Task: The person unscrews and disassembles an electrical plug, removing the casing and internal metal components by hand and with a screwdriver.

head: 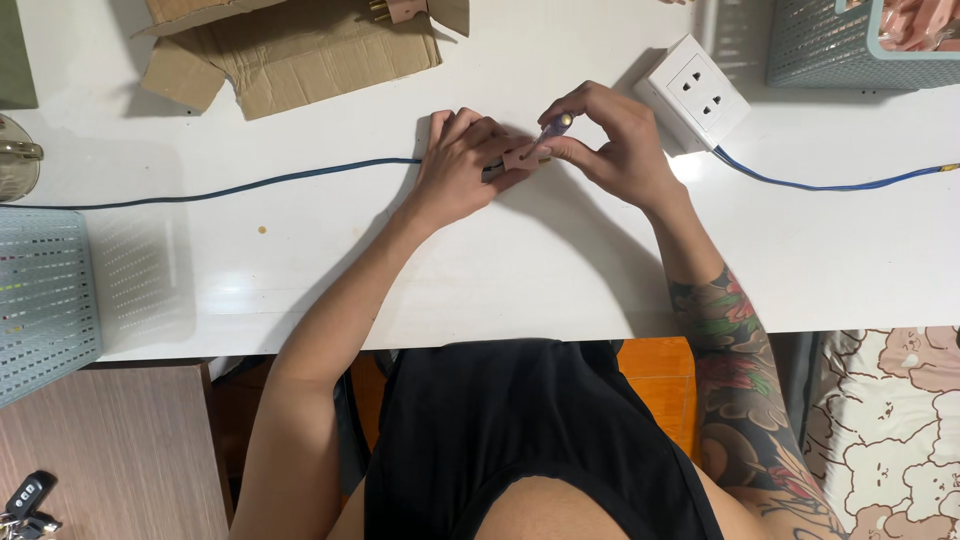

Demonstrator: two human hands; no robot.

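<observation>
Plug (519, 157), a small pinkish piece, sits between both hands near the middle of the white table (560, 260), just off its surface or resting on it; I cannot tell which. Its long axis seems to run left to right along the table, in line with the cable, though fingers hide most of it.

The left hand (458, 168) lies over the plug's left end, fingers curled and pressed together on it, pinching it in place. The right hand (615, 140) pinches a thin screwdriver (553, 127) with a purple handle between thumb and fingers; the tool slants, handle up and to the right, tip down and left toward the plug.

A dark blue cable (220, 190) runs from under the left hand leftward across the table to the left edge.

Just right of the right hand lies a white socket (694, 92), tilted, with a blue wire (830, 184) leaving it toward the right edge.

Farther out: torn cardboard (290, 45) at the top left, a grey-green perforated basket (45, 300) at the left, another basket (850, 45) at the top right.
</observation>
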